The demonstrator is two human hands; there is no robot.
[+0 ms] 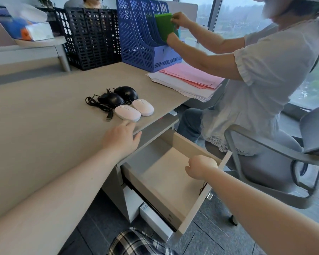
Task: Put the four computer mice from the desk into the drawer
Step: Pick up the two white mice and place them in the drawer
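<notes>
Desk (44,116): four mice (126,104) grouped; left hand (121,138) spread beside them; right hand (201,166) curled over open drawer (173,173) front

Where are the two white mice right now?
The two white mice lie side by side near the desk front edge, just before the black mice, beyond the left hand.

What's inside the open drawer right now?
The drawer shows only a bare light floor; no mice inside. The right hand at its front edge covers a small patch, and the rear runs under the desk, unseen.
</notes>
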